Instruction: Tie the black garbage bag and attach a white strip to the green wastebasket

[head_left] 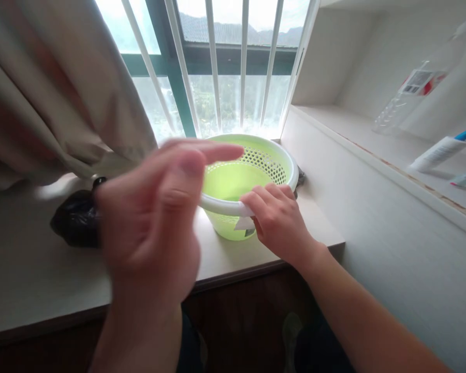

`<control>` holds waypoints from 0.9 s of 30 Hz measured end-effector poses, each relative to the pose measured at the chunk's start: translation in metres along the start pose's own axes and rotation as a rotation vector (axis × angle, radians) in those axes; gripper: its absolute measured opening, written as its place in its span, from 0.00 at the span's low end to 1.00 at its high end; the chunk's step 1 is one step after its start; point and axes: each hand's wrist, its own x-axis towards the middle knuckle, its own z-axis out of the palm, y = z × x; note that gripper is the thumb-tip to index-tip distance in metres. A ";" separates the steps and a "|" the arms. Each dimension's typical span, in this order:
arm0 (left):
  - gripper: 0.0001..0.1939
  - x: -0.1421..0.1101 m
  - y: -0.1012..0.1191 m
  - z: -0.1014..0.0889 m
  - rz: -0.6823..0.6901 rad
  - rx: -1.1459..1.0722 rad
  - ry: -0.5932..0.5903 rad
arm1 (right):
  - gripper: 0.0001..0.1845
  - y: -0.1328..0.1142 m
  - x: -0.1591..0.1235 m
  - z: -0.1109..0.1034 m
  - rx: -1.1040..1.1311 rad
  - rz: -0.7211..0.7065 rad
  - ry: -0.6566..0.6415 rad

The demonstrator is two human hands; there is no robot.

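A light green perforated plastic basket (pixel 256 160) with a white rim stands on the windowsill ledge (pixel 31 280) below the barred window. My right hand (pixel 277 217) grips the basket's near rim, fingers curled over the white edge beside a small white label. My left hand (pixel 155 217) is raised close to the camera, blurred, fingers extended and apart, holding nothing. It covers part of the basket's left side.
A black plastic bag (pixel 75 220) lies on the ledge to the left, under a beige curtain (pixel 50 88). On the right, a recessed shelf holds a clear bottle (pixel 415 88) and a white tube with a blue cap (pixel 442 150).
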 end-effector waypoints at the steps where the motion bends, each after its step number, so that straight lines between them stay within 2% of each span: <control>1: 0.18 0.001 0.000 0.008 -0.003 0.012 -0.053 | 0.08 0.000 0.000 0.001 0.006 0.004 0.002; 5: 0.19 -0.009 -0.006 0.043 -0.090 0.177 -0.326 | 0.10 0.002 -0.001 0.005 0.064 -0.013 0.047; 7: 0.20 -0.018 -0.011 0.054 -0.115 0.270 -0.401 | 0.11 0.003 0.000 0.007 0.112 -0.019 0.061; 9: 0.23 -0.028 -0.018 0.061 -0.088 0.343 -0.387 | 0.11 0.003 0.001 0.008 0.145 -0.015 0.057; 16: 0.25 -0.050 -0.041 0.070 0.109 0.382 -0.165 | 0.10 0.004 0.003 0.006 0.130 -0.017 0.067; 27: 0.24 -0.052 -0.052 0.071 0.188 0.388 -0.112 | 0.11 0.005 0.003 0.005 0.088 -0.034 0.050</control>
